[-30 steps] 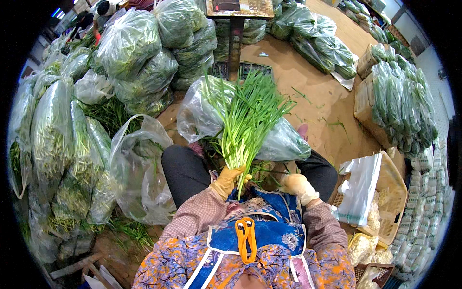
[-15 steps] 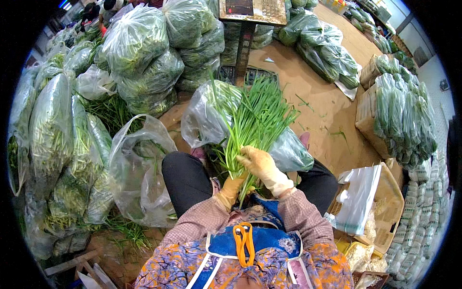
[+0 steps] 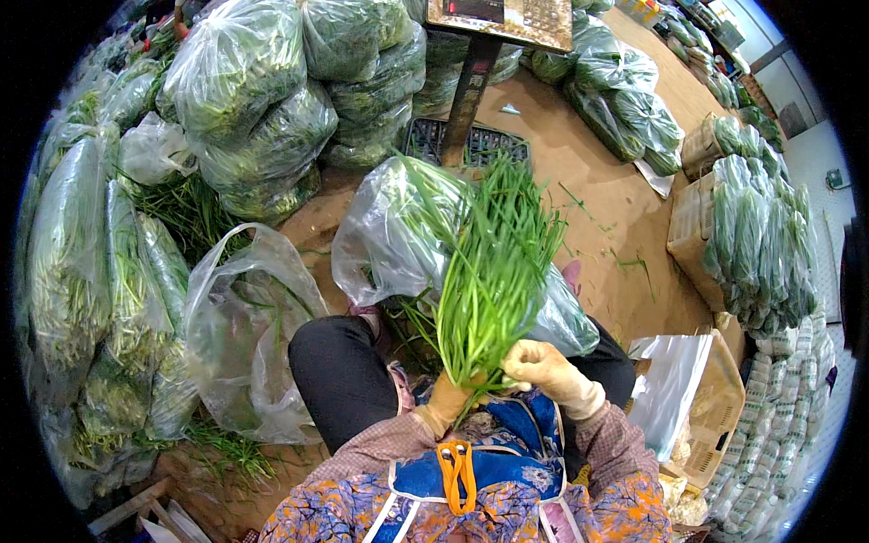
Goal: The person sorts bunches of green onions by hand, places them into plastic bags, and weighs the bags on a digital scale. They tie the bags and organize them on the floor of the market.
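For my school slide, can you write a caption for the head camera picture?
Two gloved hands, left hand and right hand, grip a bunch of green chives above a clear plastic bag.

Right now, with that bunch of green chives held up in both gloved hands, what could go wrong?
The bunch of chives is gripped only at its base by the left hand and right hand, and no tie shows, so loose stalks might slip out and join the scraps on the brown floor. The fanned tips could also snag or bend against the clear plastic bag behind them.
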Demonstrator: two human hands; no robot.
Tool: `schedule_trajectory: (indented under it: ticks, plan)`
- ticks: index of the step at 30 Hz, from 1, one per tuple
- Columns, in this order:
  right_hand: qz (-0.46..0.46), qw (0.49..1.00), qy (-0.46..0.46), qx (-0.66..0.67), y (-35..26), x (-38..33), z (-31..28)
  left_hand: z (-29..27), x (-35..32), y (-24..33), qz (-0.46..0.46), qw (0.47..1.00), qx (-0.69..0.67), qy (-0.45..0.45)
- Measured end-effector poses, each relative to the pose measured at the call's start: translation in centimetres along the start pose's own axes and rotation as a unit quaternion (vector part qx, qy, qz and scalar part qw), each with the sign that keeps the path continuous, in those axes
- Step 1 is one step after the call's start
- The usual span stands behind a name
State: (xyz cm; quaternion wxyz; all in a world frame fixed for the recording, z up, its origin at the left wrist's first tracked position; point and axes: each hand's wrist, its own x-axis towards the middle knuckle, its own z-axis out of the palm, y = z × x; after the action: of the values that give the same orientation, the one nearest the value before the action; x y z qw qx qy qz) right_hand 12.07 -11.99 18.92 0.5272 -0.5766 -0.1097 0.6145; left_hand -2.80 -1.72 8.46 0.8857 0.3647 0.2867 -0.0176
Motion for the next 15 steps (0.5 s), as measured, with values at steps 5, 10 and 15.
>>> schedule_trajectory:
  ticks: [5, 10, 15]
  plan:
    - [-0.028, 0.990, 0.047, 0.133, 0.5, -0.1, -0.5, 1.0, 0.3, 1.7, -0.024, 0.999, 0.043, 0.022]
    - [-0.131, 0.961, 0.139, 0.199, 3.9, 1.0, -0.2, 0.4, 1.9, -0.7, 0.209, 0.976, 0.064, 0.003]
    - [-0.397, 0.807, 0.053, 0.434, -1.8, -4.8, -4.4, -1.0, 1.4, -1.1, -0.008, 0.993, 0.061, 0.097]
